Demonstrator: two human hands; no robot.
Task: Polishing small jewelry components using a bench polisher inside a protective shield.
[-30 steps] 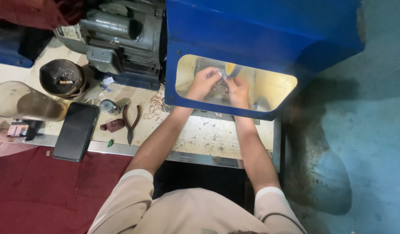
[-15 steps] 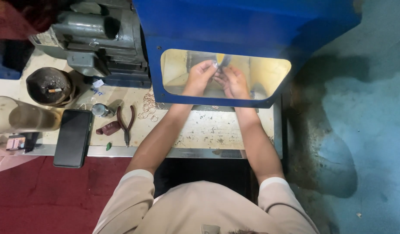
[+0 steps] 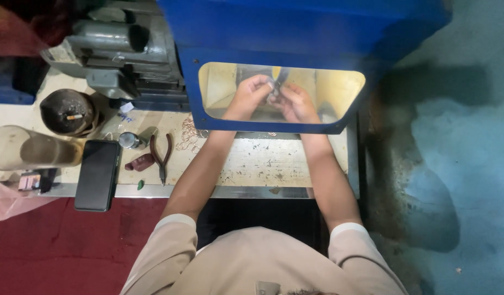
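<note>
- Hands meet inside the blue hood (image 3: 295, 38), behind its window: left hand (image 3: 251, 95) and right hand (image 3: 296, 102), fingers of both pinched together on a small piece (image 3: 273, 93) too tiny to identify.
- Pliers (image 3: 161, 155), a black phone (image 3: 96, 175) and a dark bowl (image 3: 66, 112) lie left on the worktop (image 3: 263, 164).

Workbench (image 3: 273, 164), pale speckled top, is carrying a black phone (image 3: 97, 175) lying at its 8 o'clock edge, pliers (image 3: 161, 155) sitting just right of it, thin rings (image 3: 187, 136) lying loose toward 10 o'clock, a dark round ashtray (image 3: 70, 113) sitting far left.
</note>
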